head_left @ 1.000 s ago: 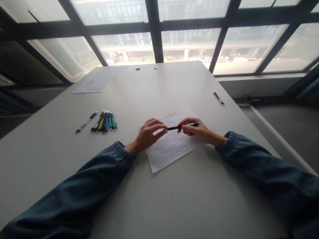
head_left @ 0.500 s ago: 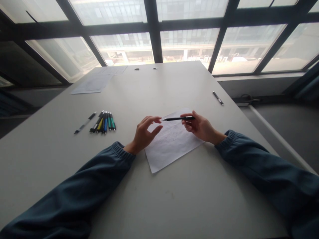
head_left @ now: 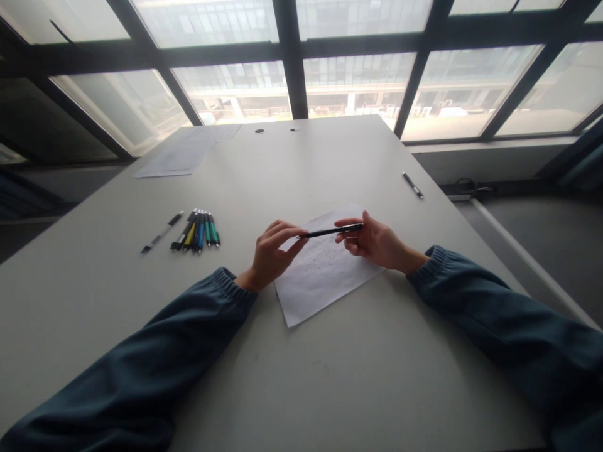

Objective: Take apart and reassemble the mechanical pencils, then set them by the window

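Note:
A slim black pen [head_left: 325, 232] is held level between my two hands, above a white sheet of paper [head_left: 313, 295] that bears faint marks. My left hand [head_left: 276, 252] pinches the pen's tip end between thumb and fingers. At its other end, my right hand [head_left: 374, 240] grips it with the thumb and fingers, the lower fingers curled beneath. The paper lies askew on the table under both hands, partly hidden by them.
Left of my hands lies a row of several pens [head_left: 198, 232] with black, yellow, blue and green barrels, beside a single clear-barrelled pen [head_left: 161, 233]. Another pen [head_left: 413, 186] rests near the table's right edge. More paper sheets [head_left: 172, 157] lie at the far left.
My left hand has closed its thumb and fingers on the pen's tip end, which was free before. The pen has dipped slightly on that side. My right hand still holds the other end.

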The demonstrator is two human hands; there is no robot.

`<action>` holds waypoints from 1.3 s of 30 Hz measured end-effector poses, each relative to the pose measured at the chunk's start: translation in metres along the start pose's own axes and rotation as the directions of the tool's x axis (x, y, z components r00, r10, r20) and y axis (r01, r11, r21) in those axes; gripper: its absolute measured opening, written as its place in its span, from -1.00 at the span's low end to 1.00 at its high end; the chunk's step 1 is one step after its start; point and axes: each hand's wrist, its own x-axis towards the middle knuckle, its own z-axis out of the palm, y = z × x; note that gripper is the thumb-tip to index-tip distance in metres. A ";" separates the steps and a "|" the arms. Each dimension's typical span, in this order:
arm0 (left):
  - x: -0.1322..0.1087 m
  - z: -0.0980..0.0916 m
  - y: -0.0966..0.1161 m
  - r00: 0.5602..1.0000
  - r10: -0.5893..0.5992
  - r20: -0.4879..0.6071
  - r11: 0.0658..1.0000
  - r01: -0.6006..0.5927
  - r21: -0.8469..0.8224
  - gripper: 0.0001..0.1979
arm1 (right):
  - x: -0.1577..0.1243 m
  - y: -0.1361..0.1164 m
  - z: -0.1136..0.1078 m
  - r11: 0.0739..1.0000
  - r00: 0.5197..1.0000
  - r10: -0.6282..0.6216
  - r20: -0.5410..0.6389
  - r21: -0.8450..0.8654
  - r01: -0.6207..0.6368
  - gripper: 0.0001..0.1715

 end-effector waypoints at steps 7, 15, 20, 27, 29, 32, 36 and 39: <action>-0.001 0.001 -0.003 1.000 -0.019 -0.011 1.000 0.019 -0.001 -0.90 | -0.003 -0.001 0.003 1.000 0.996 0.004 -0.087 0.002 -0.003 -0.50; -0.001 0.000 -0.003 0.999 -0.050 -0.009 0.999 0.050 -0.009 -0.91 | 0.001 0.001 0.004 0.998 0.986 -0.068 -0.152 0.006 0.070 -0.47; -0.003 0.001 -0.005 0.989 -0.127 -0.069 0.991 0.130 0.041 -0.90 | 0.006 0.003 0.000 0.962 0.926 -0.267 -0.265 -0.130 0.240 -0.62; -0.003 0.004 -0.010 0.976 -0.217 -0.023 0.976 0.218 0.008 -0.84 | 0.009 0.009 -0.002 0.863 0.838 -0.463 -0.288 -0.363 0.352 -0.67; -0.003 0.005 -0.009 0.975 -0.220 -0.024 0.976 0.219 -0.006 -0.87 | 0.011 0.010 -0.004 0.822 0.799 -0.519 -0.304 -0.432 0.370 -0.67; -0.002 0.004 -0.008 0.977 -0.209 -0.050 0.978 0.208 -0.010 -0.89 | 0.013 0.011 -0.006 0.766 0.745 -0.582 -0.327 -0.528 0.366 -0.71; -0.001 0.003 -0.008 0.975 -0.206 -0.088 0.978 0.209 0.022 -0.90 | 0.014 0.012 -0.010 0.699 0.732 -0.615 -0.293 -0.632 0.334 -0.74; -0.002 0.003 -0.009 0.973 -0.209 -0.097 0.976 0.214 0.047 -0.89 | 0.014 0.014 -0.012 0.652 0.745 -0.617 -0.254 -0.695 0.303 -0.75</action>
